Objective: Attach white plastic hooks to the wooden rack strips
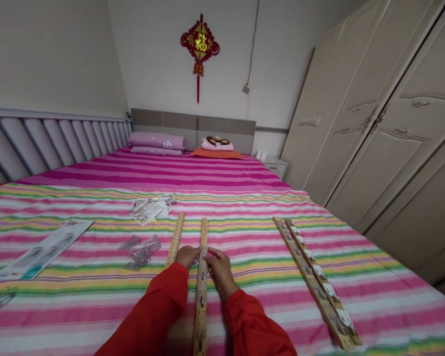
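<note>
A narrow wooden strip with holes (pixel 200 316) lies lengthwise in front of me, with several small metal hooks along it. My left hand (pixel 187 255) is at its left edge, thumb and finger closed on a small clear piece with a metal hook (pixel 203 255). From the right side my right hand (pixel 220 269) pinches at the same piece. Its exact kind is too small to make out. Just left of my left hand lies a second wooden strip with holes (pixel 176 237), partly hidden by my sleeve.
Two more wooden strips (pixel 311 277) with metal and white pieces lie to the right. Left are small clear bags (pixel 143 251), crumpled packaging (pixel 152 207), a long packaging card (pixel 46 249) and wire loops (pixel 0 299). All rest on a striped bedsheet (pixel 252 306). A wardrobe (pixel 356 123) stands at right.
</note>
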A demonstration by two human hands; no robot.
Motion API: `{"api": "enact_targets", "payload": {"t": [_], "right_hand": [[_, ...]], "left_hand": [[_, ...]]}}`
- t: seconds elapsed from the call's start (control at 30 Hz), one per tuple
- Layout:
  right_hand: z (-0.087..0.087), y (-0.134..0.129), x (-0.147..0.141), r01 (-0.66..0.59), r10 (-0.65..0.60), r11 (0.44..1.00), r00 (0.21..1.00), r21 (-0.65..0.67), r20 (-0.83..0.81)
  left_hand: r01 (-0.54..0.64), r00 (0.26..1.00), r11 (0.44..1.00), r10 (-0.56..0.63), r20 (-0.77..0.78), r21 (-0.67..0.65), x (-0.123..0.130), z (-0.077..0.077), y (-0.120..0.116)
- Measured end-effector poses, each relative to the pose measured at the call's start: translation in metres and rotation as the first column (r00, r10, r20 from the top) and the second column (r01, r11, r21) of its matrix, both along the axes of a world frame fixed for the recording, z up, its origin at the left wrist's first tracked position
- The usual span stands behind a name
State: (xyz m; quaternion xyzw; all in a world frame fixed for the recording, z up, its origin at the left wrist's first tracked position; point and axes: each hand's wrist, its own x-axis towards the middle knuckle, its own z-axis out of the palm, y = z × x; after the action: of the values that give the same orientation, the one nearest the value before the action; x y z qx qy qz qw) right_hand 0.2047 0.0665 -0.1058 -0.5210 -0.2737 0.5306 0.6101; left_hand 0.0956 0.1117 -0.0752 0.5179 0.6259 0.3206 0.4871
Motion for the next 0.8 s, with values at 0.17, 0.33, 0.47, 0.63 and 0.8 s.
{"api": "enact_targets", "payload": {"t": [0.17, 0.33, 0.47, 0.63, 0.8], "right_hand": [[0.006, 0.0, 0.001, -0.026, 0.027, 0.997, 1.0, -0.066, 0.01], [0.012, 0.0, 0.004, -0.057, 0.059, 0.987, 0.998, -0.151, 0.013], [0.012, 0.001, 0.005, -0.059, 0.063, 0.983, 0.998, -0.173, 0.02], [0.011, 0.002, 0.006, -0.07, 0.074, 0.98, 0.997, -0.185, 0.018], [0.012, -0.001, 0.004, -0.057, 0.062, 0.986, 0.998, -0.158, 0.024]], "left_hand": [[-0.01, 0.991, 0.999, 0.006, -0.133, -0.035, 0.0, 0.001, 0.003], [0.007, 0.955, 1.0, -0.015, -0.297, -0.029, -0.002, 0.0, 0.01], [0.015, 0.919, 0.999, -0.031, -0.392, -0.046, -0.002, 0.004, 0.011], [-0.003, 0.92, 0.999, -0.018, -0.391, -0.053, 0.001, 0.008, 0.007], [-0.045, 0.967, 0.999, 0.039, -0.252, -0.02, 0.002, 0.006, 0.001]]}}
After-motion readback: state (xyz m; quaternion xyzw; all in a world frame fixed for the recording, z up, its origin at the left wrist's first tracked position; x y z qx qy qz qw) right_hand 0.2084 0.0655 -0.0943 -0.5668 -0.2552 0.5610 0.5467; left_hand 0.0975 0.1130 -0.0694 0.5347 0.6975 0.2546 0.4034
